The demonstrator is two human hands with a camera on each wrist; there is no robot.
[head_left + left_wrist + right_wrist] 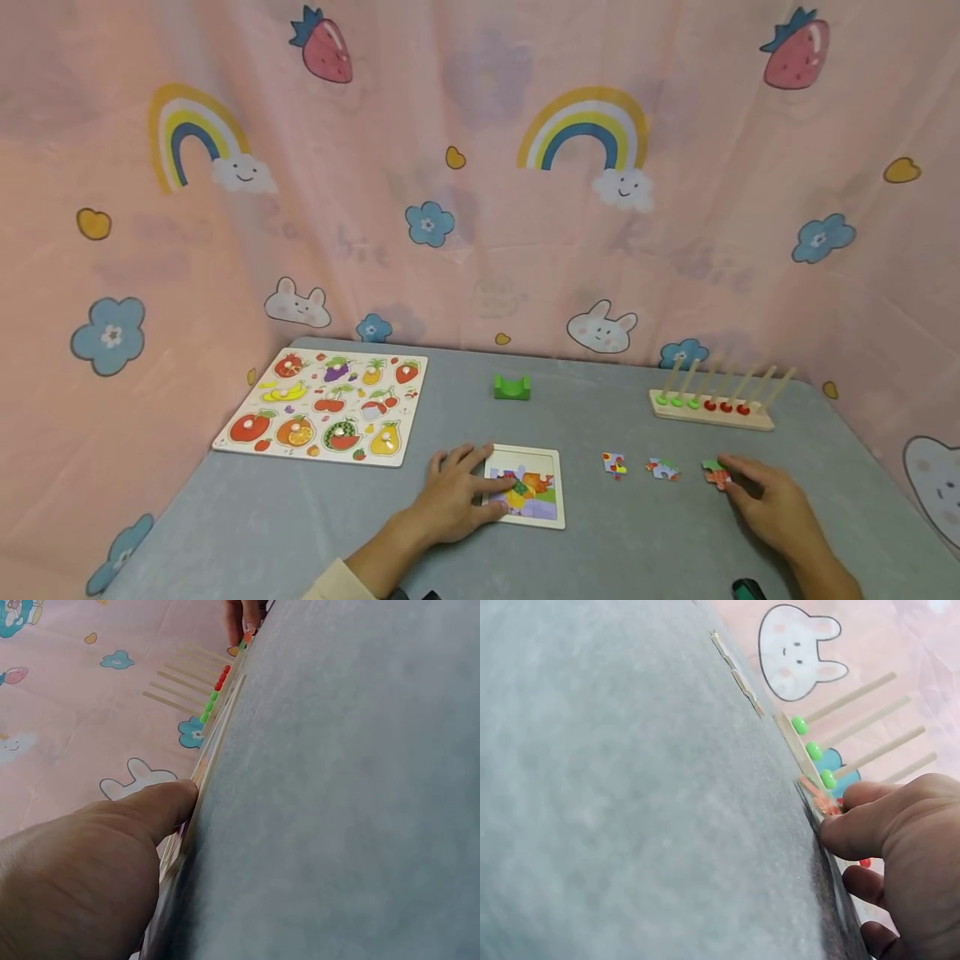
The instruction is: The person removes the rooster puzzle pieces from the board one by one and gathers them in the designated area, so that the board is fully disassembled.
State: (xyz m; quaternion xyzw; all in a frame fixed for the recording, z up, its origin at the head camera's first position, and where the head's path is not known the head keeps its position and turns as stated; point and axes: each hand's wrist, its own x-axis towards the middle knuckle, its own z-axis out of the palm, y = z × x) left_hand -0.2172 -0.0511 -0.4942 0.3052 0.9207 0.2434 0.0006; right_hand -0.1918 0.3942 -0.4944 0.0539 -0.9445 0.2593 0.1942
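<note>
Puzzle piece (716,474): green along the top, orange-red below; small, thin, knobbed jigsaw outline; it lies at the fingertips of the right hand (776,512), at 10 o'clock from the palm; thumb and index clamped on its right-hand edge; whether it sits flat or slightly raised, can't tell.

At 9 o'clock from it, in a row: lilac piece (663,469), multicoloured piece (614,465), both on the table; further along the same line, puzzle tray (525,459), squarish, pale, wood-like rim, partly assembled picture in orange, yellow, green and lilac.

Left hand (457,500) rests on the tray's left side; fingers apart, index laid over the picture, thumb against the near edge.

At 12 o'clock from the held piece: peg rack (712,418), wooden base, slim rods, glossy green and red beads; at 12 from the tray: green block (512,388), scooped top; at 10: fruit board (318,417), flat, printed, pale-edged; grey mottled table (615,542); creased pink backdrop (487,275) behind.
</note>
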